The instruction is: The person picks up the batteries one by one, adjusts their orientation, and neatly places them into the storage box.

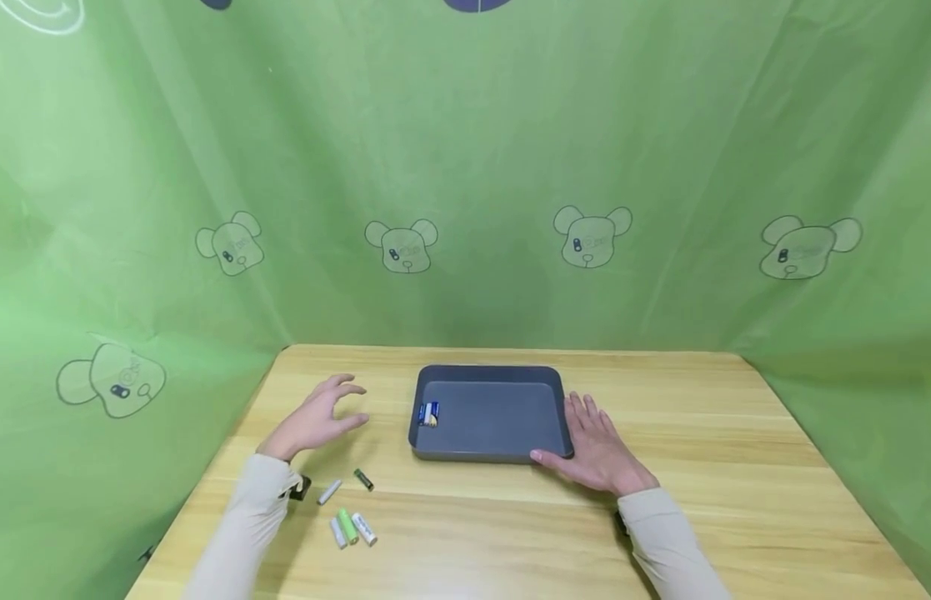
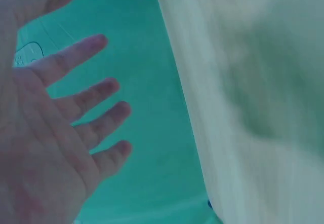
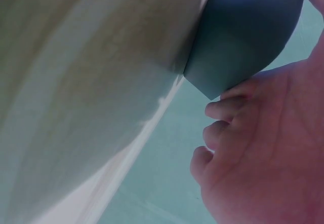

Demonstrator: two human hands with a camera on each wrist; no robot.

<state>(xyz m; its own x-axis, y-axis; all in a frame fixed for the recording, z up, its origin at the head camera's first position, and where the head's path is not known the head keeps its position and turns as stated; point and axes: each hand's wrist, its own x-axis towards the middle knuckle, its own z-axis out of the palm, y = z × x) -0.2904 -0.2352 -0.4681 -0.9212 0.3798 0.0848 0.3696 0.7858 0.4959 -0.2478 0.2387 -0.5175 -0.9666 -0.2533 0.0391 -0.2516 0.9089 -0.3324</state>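
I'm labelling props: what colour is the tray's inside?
The tray is bluish grey inside, clearest in the head view.

No text legible anywhere: blue lettering runs along the white battery (image 1: 364, 529) on the table (image 1: 465, 533), too small to read, and same goes for the print on the blue-marked batteries (image 1: 429, 414) in the gray tray (image 1: 495, 457). Green curtain (image 1: 465, 150) carries bear-head outlines (image 1: 588, 237), each with a dark pill-shaped mark and faint characters beside it, unreadable. Only other sign is a pale curl inside a partial ring (image 1: 41, 31), curtain's top left, head view, cut by the frame.
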